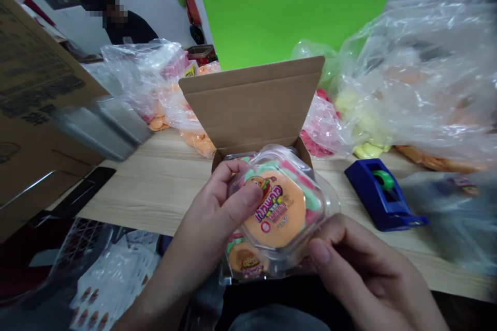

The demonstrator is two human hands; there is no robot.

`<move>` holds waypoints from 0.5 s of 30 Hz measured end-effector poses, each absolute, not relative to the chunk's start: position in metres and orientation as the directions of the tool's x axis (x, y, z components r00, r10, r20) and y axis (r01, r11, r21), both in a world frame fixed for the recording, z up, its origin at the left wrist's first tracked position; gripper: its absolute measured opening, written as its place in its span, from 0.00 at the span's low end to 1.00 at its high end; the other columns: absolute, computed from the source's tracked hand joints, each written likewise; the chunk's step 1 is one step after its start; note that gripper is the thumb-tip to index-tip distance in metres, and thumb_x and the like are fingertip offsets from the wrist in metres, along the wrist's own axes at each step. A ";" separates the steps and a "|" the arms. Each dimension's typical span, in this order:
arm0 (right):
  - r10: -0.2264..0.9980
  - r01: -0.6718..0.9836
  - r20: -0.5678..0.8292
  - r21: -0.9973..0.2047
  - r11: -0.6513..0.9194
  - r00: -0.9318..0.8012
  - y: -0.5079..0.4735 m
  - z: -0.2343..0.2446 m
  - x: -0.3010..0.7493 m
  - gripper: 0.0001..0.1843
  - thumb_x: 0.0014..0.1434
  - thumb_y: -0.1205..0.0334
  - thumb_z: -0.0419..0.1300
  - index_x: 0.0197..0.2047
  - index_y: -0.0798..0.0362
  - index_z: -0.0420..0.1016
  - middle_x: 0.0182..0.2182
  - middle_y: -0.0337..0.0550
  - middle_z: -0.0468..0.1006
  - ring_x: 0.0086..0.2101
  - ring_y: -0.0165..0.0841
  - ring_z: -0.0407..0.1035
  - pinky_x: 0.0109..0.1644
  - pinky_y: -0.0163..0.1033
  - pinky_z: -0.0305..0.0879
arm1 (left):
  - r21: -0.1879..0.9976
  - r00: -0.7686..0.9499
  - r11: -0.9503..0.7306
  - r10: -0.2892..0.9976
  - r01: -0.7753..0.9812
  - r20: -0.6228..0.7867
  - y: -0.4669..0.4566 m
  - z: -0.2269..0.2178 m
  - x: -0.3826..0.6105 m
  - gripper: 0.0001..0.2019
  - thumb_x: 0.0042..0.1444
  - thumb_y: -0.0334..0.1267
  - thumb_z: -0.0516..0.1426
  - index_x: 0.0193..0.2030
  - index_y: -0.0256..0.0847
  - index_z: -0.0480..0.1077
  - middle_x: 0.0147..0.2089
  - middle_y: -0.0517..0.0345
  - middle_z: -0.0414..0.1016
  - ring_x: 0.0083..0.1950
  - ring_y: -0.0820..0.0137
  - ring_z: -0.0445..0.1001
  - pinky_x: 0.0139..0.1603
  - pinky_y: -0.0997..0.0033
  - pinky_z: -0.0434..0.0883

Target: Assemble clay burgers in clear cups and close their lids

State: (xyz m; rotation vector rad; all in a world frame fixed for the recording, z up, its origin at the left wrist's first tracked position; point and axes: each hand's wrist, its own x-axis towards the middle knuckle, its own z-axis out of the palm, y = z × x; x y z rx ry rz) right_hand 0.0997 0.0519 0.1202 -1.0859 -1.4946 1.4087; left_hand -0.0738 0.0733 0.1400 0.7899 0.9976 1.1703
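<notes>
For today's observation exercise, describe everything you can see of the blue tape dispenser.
The tape dispenser is a dark blue, glossy, plastic-looking desktop unit with a sloped body and a flat base running out to a tip at the lower right. A green hub sits in its central slot. It stands on the pale wood table, beyond the person's right hand, apart from it.

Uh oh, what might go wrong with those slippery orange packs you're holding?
The top pack rests on a second pack, and both are smooth clear plastic. The second one might slide out past the left hand and right hand and drop. The packs also look wide beside the cardboard box, so they might catch on its edge.
</notes>
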 end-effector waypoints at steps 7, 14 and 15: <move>0.835 0.077 -0.030 -0.997 0.015 -0.549 0.057 0.118 0.107 0.07 0.60 0.64 0.51 0.39 0.46 0.70 0.30 0.38 0.76 0.31 0.31 0.72 0.35 0.33 0.72 | 0.857 0.146 0.268 0.963 -0.440 -0.226 0.076 0.139 -0.069 0.14 0.50 0.46 0.58 0.38 0.39 0.68 0.31 0.59 0.73 0.31 0.70 0.74 0.31 0.74 0.70; 0.874 0.212 0.095 -0.952 0.219 -0.477 0.058 0.123 0.106 0.07 0.58 0.65 0.52 0.36 0.46 0.71 0.28 0.36 0.76 0.28 0.29 0.72 0.34 0.31 0.71 | 0.830 0.213 0.307 0.949 -0.466 -0.231 0.072 0.141 -0.069 0.13 0.51 0.45 0.59 0.39 0.39 0.68 0.30 0.60 0.73 0.29 0.74 0.73 0.29 0.77 0.69; 0.879 0.243 0.092 -0.943 0.228 -0.468 0.057 0.121 0.107 0.07 0.59 0.65 0.52 0.35 0.46 0.70 0.27 0.35 0.75 0.27 0.29 0.71 0.32 0.30 0.70 | 0.842 0.192 0.291 0.955 -0.453 -0.226 0.072 0.140 -0.069 0.13 0.51 0.45 0.58 0.39 0.39 0.68 0.30 0.60 0.73 0.28 0.74 0.72 0.29 0.78 0.69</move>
